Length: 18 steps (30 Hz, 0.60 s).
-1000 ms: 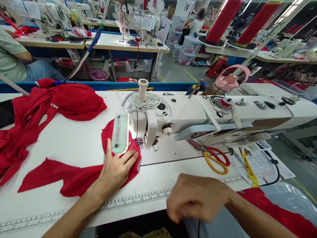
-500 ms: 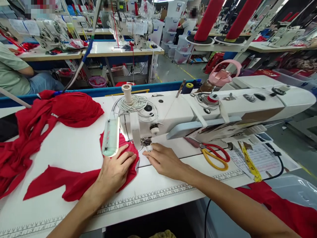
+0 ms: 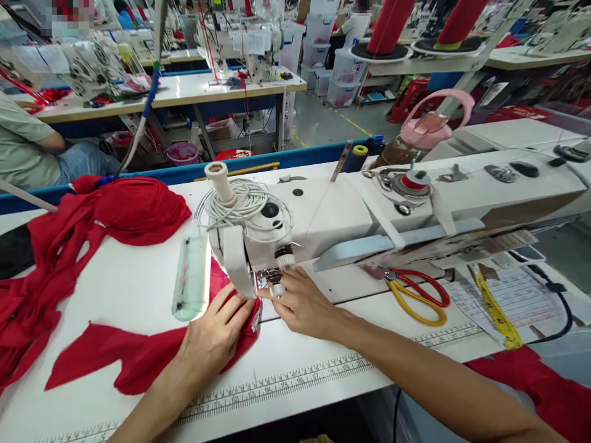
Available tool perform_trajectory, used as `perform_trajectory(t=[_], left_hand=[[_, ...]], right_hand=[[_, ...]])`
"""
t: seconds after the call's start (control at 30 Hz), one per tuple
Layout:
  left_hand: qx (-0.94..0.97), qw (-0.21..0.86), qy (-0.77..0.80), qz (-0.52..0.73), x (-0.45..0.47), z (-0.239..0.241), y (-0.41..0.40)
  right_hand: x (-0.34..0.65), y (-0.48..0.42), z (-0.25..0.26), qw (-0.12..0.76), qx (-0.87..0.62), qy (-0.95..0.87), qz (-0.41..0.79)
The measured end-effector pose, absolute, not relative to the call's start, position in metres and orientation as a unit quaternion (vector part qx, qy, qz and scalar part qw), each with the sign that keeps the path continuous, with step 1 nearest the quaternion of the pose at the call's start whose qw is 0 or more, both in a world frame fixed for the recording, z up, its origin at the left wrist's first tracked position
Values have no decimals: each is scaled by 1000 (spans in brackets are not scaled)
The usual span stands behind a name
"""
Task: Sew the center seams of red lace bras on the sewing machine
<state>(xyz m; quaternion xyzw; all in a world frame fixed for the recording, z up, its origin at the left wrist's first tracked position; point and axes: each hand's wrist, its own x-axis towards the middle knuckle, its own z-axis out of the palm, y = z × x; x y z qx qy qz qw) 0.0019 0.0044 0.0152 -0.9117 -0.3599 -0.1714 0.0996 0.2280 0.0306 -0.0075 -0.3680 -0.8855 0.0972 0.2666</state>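
My left hand [image 3: 216, 332] lies flat on a piece of red fabric [image 3: 124, 354], fingers stretched towards the needle area of a white sewing machine [image 3: 332, 206]. The fabric passes under this hand and reaches the machine's needle end; a pale strip shows along its right edge. My right hand [image 3: 307, 304] is at the right of the needle, its fingers drawn together and bent, one fingertip close to the fabric. The machine's tension knob partly covers these fingers, so what they pinch is hidden. A clear greenish guard [image 3: 191, 277] stands left of the needle.
More red fabric [image 3: 138, 212] is heaped at the left. Scissors [image 3: 418, 295] with red and yellow handles, a yellow tape measure [image 3: 498, 311] and a paper sheet [image 3: 517, 295] lie at the right. A printed ruler [image 3: 286, 381] runs along the table front. A seated person [image 3: 28, 141] is at far left.
The camera view has shifted and come closer to the machine. My right hand's fingers have moved in behind the knob, nearer the needle. My left hand stays on the fabric.
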Motion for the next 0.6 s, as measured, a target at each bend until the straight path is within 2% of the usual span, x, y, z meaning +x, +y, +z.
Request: perform_trajectory(t=[0.13, 0.27, 0.6], left_hand=[[-913, 111, -341, -193, 3, 16, 5], [-912, 111, -338, -205, 3, 15, 5], [-907, 85, -367, -191, -2, 3, -1]], right_hand=[[230, 27, -3, 288, -352, -882, 124], [230, 24, 1, 258, -356, -890, 125], [225, 16, 5, 201, -325, -924, -3]])
